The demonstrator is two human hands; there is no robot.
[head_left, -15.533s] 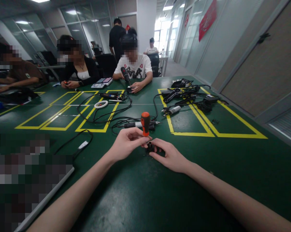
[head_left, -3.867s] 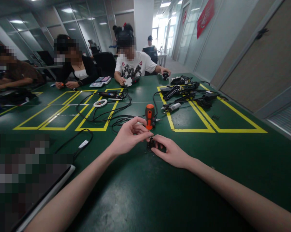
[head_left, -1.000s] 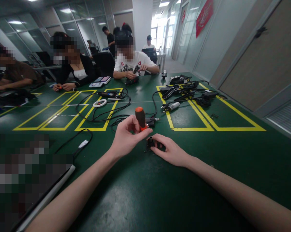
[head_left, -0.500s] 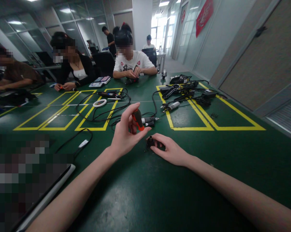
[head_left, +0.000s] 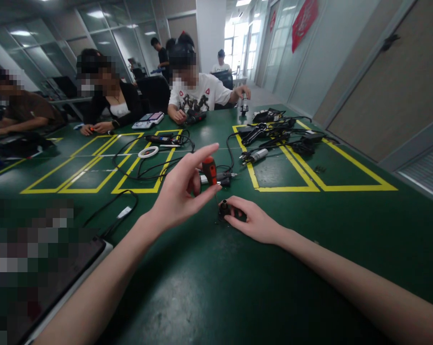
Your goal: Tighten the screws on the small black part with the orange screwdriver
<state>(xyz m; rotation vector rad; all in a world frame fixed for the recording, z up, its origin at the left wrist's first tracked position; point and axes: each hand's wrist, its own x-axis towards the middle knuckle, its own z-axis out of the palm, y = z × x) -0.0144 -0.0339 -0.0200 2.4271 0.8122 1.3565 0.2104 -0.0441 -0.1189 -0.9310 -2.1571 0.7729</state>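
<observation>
My left hand (head_left: 182, 187) is closed on a screwdriver (head_left: 210, 171) with a red and dark handle. Its index finger points up and away while the thumb lies along the lower end of the handle. The thin shaft slants down toward a small black part (head_left: 223, 209) with a short round tube on top. I cannot tell whether the tip touches it. That part stays on the green table (head_left: 209, 278), pinched between the thumb and fingers of my right hand (head_left: 250, 220). Those fingers hide some of it.
Behind my left hand lies a grey rotary tool (head_left: 223, 178) with a black cable. A white ring (head_left: 148, 152), another grey tool (head_left: 257, 156) and tangled black cables (head_left: 299, 139) lie farther off. A blurred device (head_left: 76, 282) is near left. Several people sit across the table.
My left hand has turned the screwdriver more upright, with its shaft now showing beside the black part. My right hand has stayed put. The person opposite has reached sideways to a small object.
</observation>
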